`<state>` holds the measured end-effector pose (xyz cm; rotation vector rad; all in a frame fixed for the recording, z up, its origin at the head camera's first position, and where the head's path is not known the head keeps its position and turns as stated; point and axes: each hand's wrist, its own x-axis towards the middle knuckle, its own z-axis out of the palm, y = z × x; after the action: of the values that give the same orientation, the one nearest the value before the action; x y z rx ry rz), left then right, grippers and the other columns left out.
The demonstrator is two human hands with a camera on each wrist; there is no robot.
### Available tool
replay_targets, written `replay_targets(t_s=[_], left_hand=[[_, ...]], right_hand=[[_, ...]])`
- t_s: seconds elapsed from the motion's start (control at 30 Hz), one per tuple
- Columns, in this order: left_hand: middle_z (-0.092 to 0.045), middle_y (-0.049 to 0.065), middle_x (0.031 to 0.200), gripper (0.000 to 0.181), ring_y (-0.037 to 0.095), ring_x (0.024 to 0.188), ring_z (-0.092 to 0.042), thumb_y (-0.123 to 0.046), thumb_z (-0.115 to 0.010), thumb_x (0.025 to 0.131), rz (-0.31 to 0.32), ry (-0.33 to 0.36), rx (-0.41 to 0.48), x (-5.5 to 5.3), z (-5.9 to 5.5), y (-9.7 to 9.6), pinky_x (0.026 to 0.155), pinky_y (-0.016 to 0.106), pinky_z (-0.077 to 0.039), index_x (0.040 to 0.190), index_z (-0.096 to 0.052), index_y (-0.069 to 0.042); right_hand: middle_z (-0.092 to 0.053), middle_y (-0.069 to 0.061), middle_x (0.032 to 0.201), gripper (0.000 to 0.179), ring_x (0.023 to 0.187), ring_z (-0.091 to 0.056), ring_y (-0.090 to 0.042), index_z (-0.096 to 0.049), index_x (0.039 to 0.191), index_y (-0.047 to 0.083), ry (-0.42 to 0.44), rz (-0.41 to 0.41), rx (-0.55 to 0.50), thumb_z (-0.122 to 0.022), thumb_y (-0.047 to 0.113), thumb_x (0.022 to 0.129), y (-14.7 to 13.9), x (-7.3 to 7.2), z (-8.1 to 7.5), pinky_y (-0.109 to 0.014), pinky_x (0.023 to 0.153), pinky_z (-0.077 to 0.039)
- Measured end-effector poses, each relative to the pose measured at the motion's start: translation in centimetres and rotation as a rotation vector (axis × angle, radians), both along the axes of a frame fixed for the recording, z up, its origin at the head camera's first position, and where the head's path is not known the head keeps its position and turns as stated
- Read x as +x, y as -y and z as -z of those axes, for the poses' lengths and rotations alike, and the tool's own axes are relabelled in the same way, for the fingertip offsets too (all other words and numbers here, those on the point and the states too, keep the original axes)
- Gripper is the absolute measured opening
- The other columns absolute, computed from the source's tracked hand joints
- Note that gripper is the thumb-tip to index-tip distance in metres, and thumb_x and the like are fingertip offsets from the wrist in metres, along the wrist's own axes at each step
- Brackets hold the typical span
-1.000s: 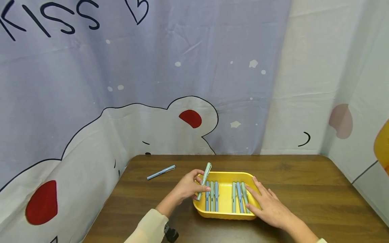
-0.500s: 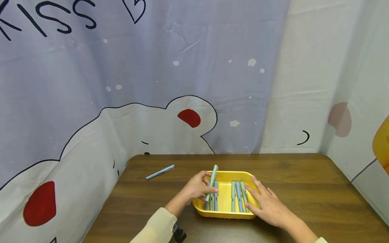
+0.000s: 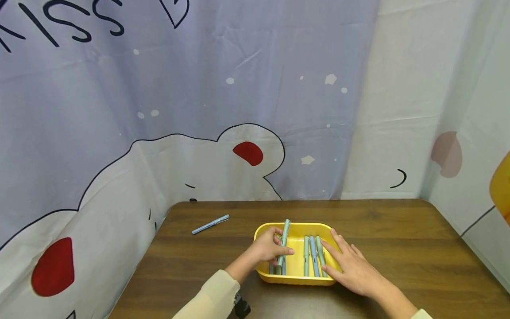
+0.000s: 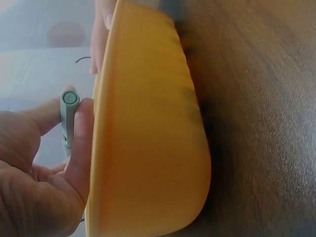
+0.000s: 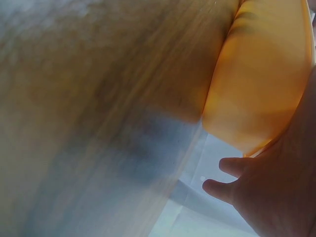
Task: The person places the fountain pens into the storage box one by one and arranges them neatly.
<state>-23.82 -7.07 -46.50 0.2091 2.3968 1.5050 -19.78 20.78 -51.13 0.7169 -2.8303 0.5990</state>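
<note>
Thumb and fingers of my left hand (image 3: 266, 249) pinch a light green capped pen (image 3: 284, 237), tilted upright over the left part of a yellow plastic tray (image 3: 296, 280). In the left wrist view, one round end of that pen (image 4: 69, 111) faces the camera beside the tray wall (image 4: 148, 123). Below the hand, pens in the tray's left group are largely hidden; a blue pen (image 3: 284, 266) shows partly. Toward the right lie a green pen (image 3: 306, 256), a blue pen (image 3: 314, 256) and another green pen (image 3: 320, 253). My right hand (image 3: 356, 269) rests with spread fingers on the tray's right rim.
A single blue pen (image 3: 210, 224) lies on the wooden table (image 3: 398, 239), left of the tray and farther back. Behind the table's far edge hangs a printed curtain (image 3: 303, 102).
My left hand has moved right with the green pen, from the tray's left rim to over the left group of pens. The right hand has stayed in place on the rim.
</note>
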Motion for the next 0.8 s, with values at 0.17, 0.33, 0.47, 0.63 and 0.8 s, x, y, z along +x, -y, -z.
replay_targets(t_s=[0.17, 0.33, 0.47, 0.63, 0.8], left_hand=[[-0.056, 0.009, 0.093, 0.057, 0.015, 0.054, -0.054, -0.017, -0.086, 0.083, -0.008, 0.015, -0.027, 0.2, 0.2, -0.8, 0.048, 0.033, -0.057, 0.126, -0.052, -0.004], [-0.055, 0.008, 0.097, 0.06, 0.016, 0.051, -0.056, -0.021, -0.087, 0.082, -0.002, 0.026, -0.051, 0.2, 0.6, -1.4, 0.047, 0.031, -0.056, 0.128, -0.052, -0.004], [-0.058, 0.006, 0.093, 0.061, 0.015, 0.047, -0.057, -0.024, -0.087, 0.082, 0.012, 0.02, -0.084, 0.3, 1.0, -1.8, 0.047, 0.031, -0.056, 0.128, -0.052, -0.003], [-0.061, 0.005, 0.087, 0.062, 0.013, 0.044, -0.056, -0.023, -0.087, 0.082, 0.037, 0.043, -0.118, 0.2, 1.3, -2.3, 0.047, 0.03, -0.055, 0.129, -0.052, -0.002], [-0.062, 0.005, 0.085, 0.062, 0.013, 0.043, -0.056, -0.025, -0.087, 0.083, 0.056, 0.048, -0.167, 0.0, 1.5, -2.8, 0.048, 0.031, -0.056, 0.129, -0.052, -0.001]], right_hand=[[-0.02, -0.021, 0.166, 0.067, 0.143, -0.036, -0.049, -0.046, 0.154, 0.016, 0.001, -0.005, -0.002, -0.062, 0.049, 0.098, 0.0, 0.0, 0.0, -0.073, 0.107, -0.031], [-0.018, -0.02, 0.167, 0.067, 0.144, -0.034, -0.05, -0.045, 0.154, 0.016, 0.008, -0.004, 0.001, -0.061, 0.05, 0.098, 0.0, -0.1, 0.0, -0.074, 0.108, -0.03], [-0.017, -0.02, 0.167, 0.067, 0.144, -0.033, -0.05, -0.045, 0.154, 0.017, 0.009, -0.004, 0.004, -0.061, 0.05, 0.098, 0.0, -0.1, 0.0, -0.073, 0.108, -0.03], [-0.017, -0.02, 0.167, 0.066, 0.144, -0.034, -0.05, -0.045, 0.154, 0.016, 0.013, -0.008, 0.008, -0.061, 0.049, 0.099, 0.0, -0.1, 0.0, -0.074, 0.107, -0.03], [-0.019, -0.021, 0.166, 0.066, 0.143, -0.035, -0.05, -0.046, 0.153, 0.015, 0.012, -0.006, 0.003, -0.062, 0.048, 0.098, 0.0, 0.0, -0.1, -0.074, 0.107, -0.031]])
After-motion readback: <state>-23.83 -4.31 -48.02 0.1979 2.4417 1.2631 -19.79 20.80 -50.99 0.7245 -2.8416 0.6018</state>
